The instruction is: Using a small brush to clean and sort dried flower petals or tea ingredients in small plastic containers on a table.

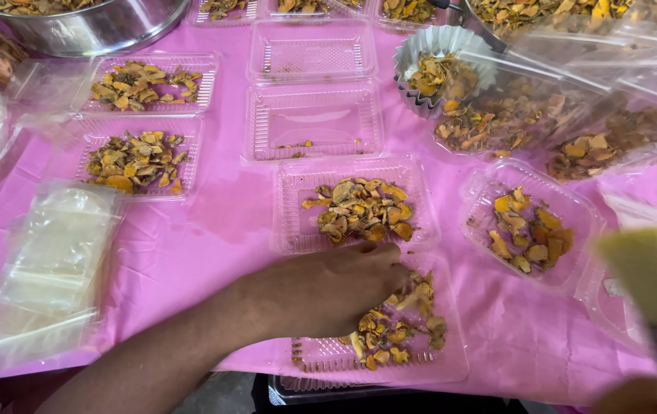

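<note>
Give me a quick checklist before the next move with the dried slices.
1. Left hand on the near tray: ok, fingers in its slices.
2. Right hand free: not ok, it seems to hold a blurred yellow tool.
3. Near tray flat on the pink cloth: ok.
4. Empty tray available: ok.
5. Bags within reach: ok.
6. Near tray full enough: cannot tell.

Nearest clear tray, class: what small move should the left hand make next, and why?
Probably spread the dried orange slices leftward. The left hand rests on the nearest clear tray, where the pieces bunch toward the right while the left part shows bare plastic.
</note>
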